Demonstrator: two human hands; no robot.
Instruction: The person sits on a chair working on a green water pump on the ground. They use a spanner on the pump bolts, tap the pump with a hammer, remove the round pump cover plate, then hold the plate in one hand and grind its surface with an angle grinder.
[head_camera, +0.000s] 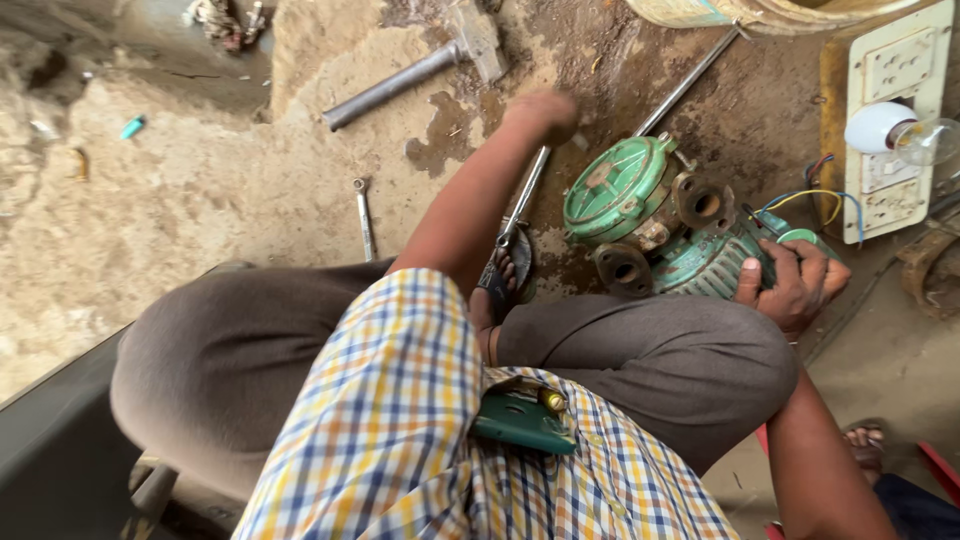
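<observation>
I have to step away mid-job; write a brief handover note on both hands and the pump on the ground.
Left hand: stretched out over the dirt floor, blurred, at the far end of a long metal rod; whether the fingers grip it cannot be told.
Right hand: clasped on the rear end of the green pump motor.
Pump lies on its side before the crossed legs, both rusty port flanges open, coloured wires trailing toward the white switchboard.
Spare tools: hammer and a spanner on the ground; a green part in the lap.
Done and left: not clear from this view.

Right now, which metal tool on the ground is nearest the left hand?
The long rod below the left hand; the hammer and small wrench lie farther left.
</observation>
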